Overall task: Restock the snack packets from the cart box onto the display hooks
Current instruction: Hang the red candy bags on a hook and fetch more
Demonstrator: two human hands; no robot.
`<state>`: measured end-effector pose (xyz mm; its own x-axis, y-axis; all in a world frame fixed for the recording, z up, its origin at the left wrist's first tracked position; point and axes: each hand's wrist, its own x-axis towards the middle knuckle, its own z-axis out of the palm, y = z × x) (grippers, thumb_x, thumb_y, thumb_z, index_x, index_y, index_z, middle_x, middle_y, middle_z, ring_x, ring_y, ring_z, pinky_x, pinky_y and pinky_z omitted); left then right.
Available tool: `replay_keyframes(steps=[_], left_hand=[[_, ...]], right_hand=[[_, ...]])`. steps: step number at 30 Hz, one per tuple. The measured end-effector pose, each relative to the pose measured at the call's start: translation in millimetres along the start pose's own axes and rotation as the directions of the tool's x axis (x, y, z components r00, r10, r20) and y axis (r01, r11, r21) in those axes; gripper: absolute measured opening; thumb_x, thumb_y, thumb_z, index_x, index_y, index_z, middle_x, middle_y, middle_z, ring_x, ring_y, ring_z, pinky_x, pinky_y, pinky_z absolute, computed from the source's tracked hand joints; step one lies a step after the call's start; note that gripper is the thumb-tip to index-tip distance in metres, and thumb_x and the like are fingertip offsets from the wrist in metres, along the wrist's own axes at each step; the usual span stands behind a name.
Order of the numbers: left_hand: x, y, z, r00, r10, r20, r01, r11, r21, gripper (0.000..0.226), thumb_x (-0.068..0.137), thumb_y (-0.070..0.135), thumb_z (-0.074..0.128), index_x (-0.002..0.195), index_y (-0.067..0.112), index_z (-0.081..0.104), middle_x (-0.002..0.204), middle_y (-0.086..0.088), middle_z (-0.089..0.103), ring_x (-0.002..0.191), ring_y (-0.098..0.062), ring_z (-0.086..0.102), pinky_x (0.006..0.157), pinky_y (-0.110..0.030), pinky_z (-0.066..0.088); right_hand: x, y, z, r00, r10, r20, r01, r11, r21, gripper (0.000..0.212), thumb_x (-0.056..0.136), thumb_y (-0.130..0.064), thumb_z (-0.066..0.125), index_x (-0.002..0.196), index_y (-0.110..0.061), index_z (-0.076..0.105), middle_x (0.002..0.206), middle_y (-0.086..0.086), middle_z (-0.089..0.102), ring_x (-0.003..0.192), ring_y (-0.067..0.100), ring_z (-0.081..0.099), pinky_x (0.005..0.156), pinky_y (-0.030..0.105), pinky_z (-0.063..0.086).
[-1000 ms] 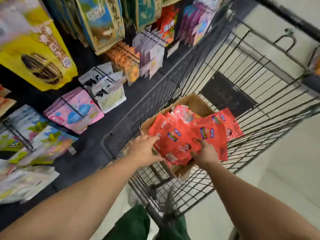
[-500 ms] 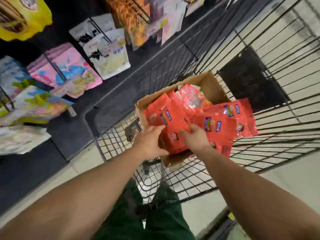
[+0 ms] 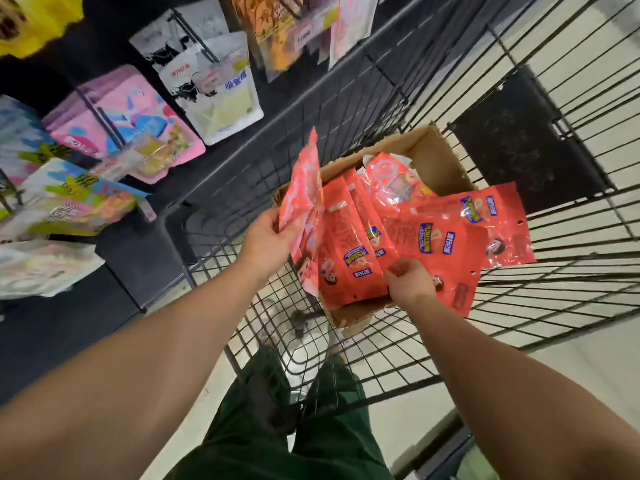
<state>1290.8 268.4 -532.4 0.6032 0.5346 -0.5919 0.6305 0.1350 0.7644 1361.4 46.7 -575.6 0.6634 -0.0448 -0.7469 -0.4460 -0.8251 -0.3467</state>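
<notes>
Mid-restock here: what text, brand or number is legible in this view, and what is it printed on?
"吸": first blue character on the white cow-print pouch on the hooks; the characters after it are blurred.
Red snack packets: the blue and yellow labels carry characters, upside down here, too blurred to read.
Price tag on a hook: blurred.
Pink pouches: print unreadable.

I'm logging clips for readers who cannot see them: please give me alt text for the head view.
The left hand lifts one red plastic snack packet upright out of a brown cardboard box in a black wire cart, while the right hand grips more red packets fanned over the box. Pastel snack bags hang on hooks to the left.
</notes>
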Motion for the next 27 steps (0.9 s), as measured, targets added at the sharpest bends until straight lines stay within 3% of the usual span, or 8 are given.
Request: replay_keyframes(steps=[7, 12, 16, 18, 21, 24, 26, 27], left_hand=[[13, -15, -5, 0.999, -0.021, 0.05, 0.023, 0.999, -0.04, 0.036, 0.093, 0.032, 0.065, 0.126, 0.017, 0.06, 0.101, 0.016, 0.068, 0.084, 0.009, 0.065, 0.067, -0.007, 0.05], [15, -12, -8, 0.997, -0.012, 0.082, 0.01, 1.0, 0.029, 0.043, 0.094, 0.03, 0.064, 0.133, 0.015, 0.056, 0.117, 0.004, 0.069, 0.104, -0.011, 0.067, 0.088, -0.026, 0.054], [4, 1, -17, 0.994, -0.037, 0.101, 0.037, 0.999, -0.002, 0.043, 0.095, 0.029, 0.063, 0.135, 0.013, 0.055, 0.119, 0.001, 0.067, 0.097, -0.009, 0.065, 0.076, -0.016, 0.05], [-5, 10, -25, 0.992, -0.025, 0.122, 0.027, 1.0, -0.013, 0.04, 0.096, 0.029, 0.062, 0.132, 0.014, 0.058, 0.118, 0.001, 0.067, 0.093, -0.007, 0.064, 0.075, -0.016, 0.048], [-14, 24, -44, 0.988, -0.01, 0.157, 0.007, 1.0, 0.016, 0.035, 0.094, 0.032, 0.064, 0.126, 0.017, 0.062, 0.116, 0.0, 0.068, 0.1, -0.016, 0.065, 0.087, -0.027, 0.049], [-23, 39, -66, 0.98, 0.038, 0.195, -0.051, 0.997, 0.063, 0.035, 0.087, 0.043, 0.068, 0.116, 0.023, 0.068, 0.11, 0.0, 0.073, 0.101, -0.021, 0.069, 0.097, -0.042, 0.053], [-33, 48, -81, 0.971, 0.066, 0.228, -0.081, 0.995, 0.057, 0.034, 0.089, 0.039, 0.068, 0.119, 0.022, 0.068, 0.113, -0.001, 0.072, 0.105, -0.022, 0.068, 0.1, -0.044, 0.051], [-38, 52, -89, 0.966, 0.08, 0.244, -0.09, 0.995, 0.03, 0.035, 0.09, 0.036, 0.068, 0.121, 0.02, 0.067, 0.115, -0.001, 0.071, 0.108, -0.023, 0.067, 0.101, -0.043, 0.05]], right_hand=[[20, -1, 40, 0.997, 0.058, 0.051, -0.053, 0.994, -0.095, 0.048, 0.078, -0.026, 0.072, 0.121, -0.015, 0.053, 0.112, 0.009, 0.067, 0.105, 0.032, 0.063, 0.093, 0.038, 0.05], [10, -4, 45, 0.999, 0.004, -0.039, -0.009, 0.994, -0.111, 0.033, 0.087, -0.017, 0.057, 0.119, -0.013, 0.056, 0.111, 0.013, 0.067, 0.106, 0.035, 0.062, 0.09, 0.036, 0.047], [-14, -20, 26, 0.996, -0.086, -0.029, 0.082, 0.99, -0.115, 0.028, 0.088, -0.013, 0.053, 0.111, -0.006, 0.067, 0.1, 0.014, 0.071, 0.091, 0.032, 0.065, 0.08, 0.033, 0.051], [-33, -35, 13, 0.994, -0.094, -0.055, 0.093, 0.996, -0.013, 0.028, 0.088, -0.013, 0.053, 0.11, -0.008, 0.069, 0.092, 0.013, 0.072, 0.08, 0.028, 0.065, 0.072, 0.034, 0.053], [-66, -63, -2, 0.976, -0.178, -0.123, 0.181, 0.983, 0.019, 0.023, 0.092, -0.014, 0.053, 0.107, -0.004, 0.068, 0.091, 0.012, 0.068, 0.08, 0.023, 0.059, 0.066, 0.024, 0.039], [-103, -89, -14, 0.93, -0.309, -0.198, 0.309, 0.95, -0.031, 0.014, 0.09, -0.013, 0.054, 0.082, -0.01, 0.064, 0.092, 0.018, 0.07, 0.089, 0.03, 0.065, 0.072, 0.03, 0.042], [-127, -101, -20, 0.903, -0.339, -0.265, 0.361, 0.932, 0.036, 0.012, 0.087, -0.011, 0.054, 0.096, -0.012, 0.062, 0.095, 0.016, 0.071, 0.089, 0.031, 0.066, 0.079, 0.035, 0.049], [-137, -106, -23, 0.895, -0.329, -0.303, 0.374, 0.922, 0.104, 0.025, 0.085, -0.013, 0.053, 0.11, -0.017, 0.058, 0.097, 0.014, 0.071, 0.087, 0.031, 0.066, 0.081, 0.041, 0.053]])
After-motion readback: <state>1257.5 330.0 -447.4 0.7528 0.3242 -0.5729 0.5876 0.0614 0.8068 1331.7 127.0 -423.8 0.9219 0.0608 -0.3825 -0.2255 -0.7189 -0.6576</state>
